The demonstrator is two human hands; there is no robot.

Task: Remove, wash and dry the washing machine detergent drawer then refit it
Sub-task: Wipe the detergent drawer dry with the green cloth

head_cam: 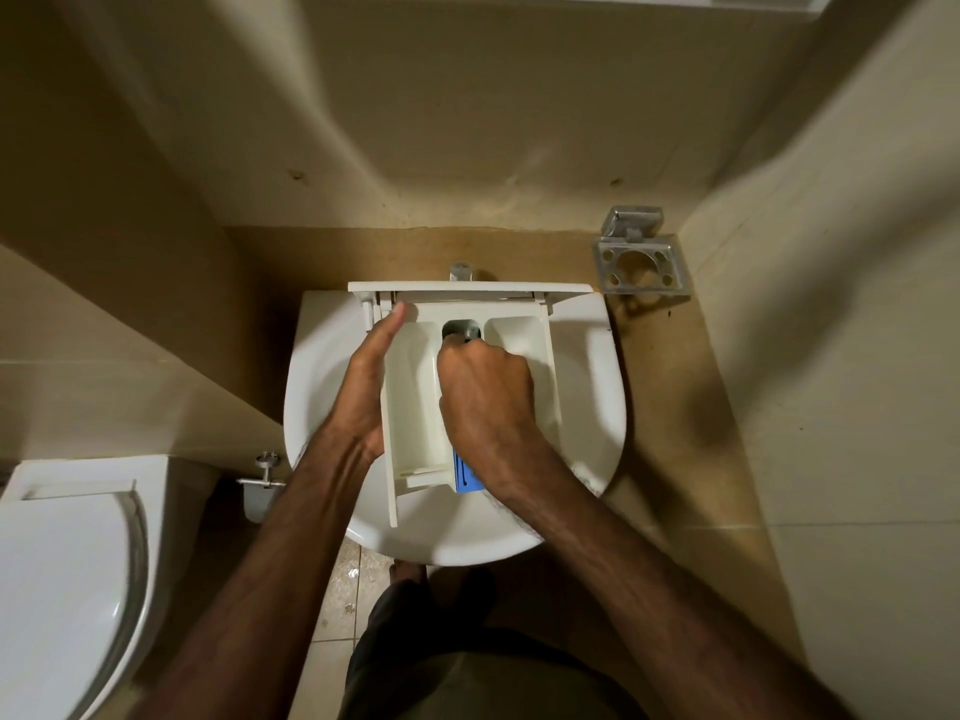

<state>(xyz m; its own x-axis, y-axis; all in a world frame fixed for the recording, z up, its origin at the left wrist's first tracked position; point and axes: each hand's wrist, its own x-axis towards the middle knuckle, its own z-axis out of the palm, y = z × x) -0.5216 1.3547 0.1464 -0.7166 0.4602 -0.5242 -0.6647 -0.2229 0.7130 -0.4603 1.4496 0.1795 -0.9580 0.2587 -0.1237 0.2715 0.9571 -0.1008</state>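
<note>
While the detergent drawer [415, 407] lies across a white basin [587, 407], front panel toward twelve o'clock, the left hand [363, 387] steadies its nine o'clock wall, fingers straight — the right hand [483, 392], fist curled inside, perhaps grips something small for scrubbing.

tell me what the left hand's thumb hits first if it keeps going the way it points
Most likely the front panel of the detergent drawer; the left hand has its thumb aimed there, though depth is unclear.
</note>
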